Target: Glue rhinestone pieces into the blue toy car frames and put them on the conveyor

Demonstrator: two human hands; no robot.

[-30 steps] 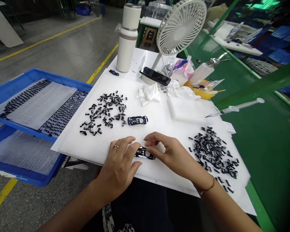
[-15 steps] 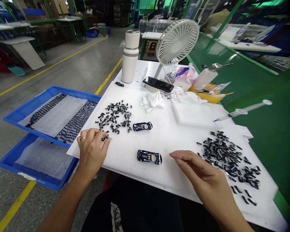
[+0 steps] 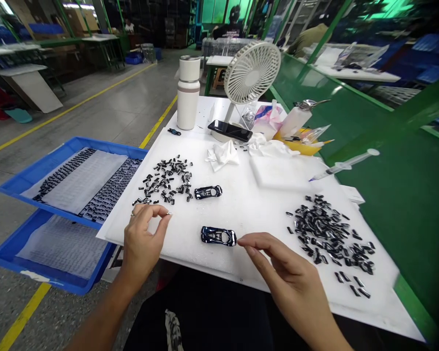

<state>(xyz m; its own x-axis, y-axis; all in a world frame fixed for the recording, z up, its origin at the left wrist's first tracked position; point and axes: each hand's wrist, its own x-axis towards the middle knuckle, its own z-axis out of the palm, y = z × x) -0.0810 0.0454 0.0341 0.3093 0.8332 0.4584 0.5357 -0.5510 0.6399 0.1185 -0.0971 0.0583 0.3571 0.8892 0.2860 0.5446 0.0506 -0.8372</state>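
My left hand (image 3: 146, 236) is closed in a pinch over the near left of the table, with a tiny shiny piece (image 3: 169, 213) at its fingertips. Beyond it lies a loose scatter of small black parts (image 3: 164, 178). The fingertips of my right hand (image 3: 281, 268) are drawn together at the right end of a dark blue toy car body (image 3: 218, 236) and appear to grip its edge. This car body lies flat, with openings in its top. A second toy car body (image 3: 208, 192) rests farther back, beside the scattered parts.
A larger heap of black parts (image 3: 325, 226) lies at right, near a syringe (image 3: 346, 165). Behind stand a bottle (image 3: 188, 105), a fan (image 3: 252, 73), a phone (image 3: 229, 130) and crumpled tissue (image 3: 222, 155). Blue trays (image 3: 71, 139) sit left of the table.
My right hand has moved left to the nearer car body's end. My left hand has drawn back from the scattered parts with a tiny piece in its pinch. The view has shifted slightly.
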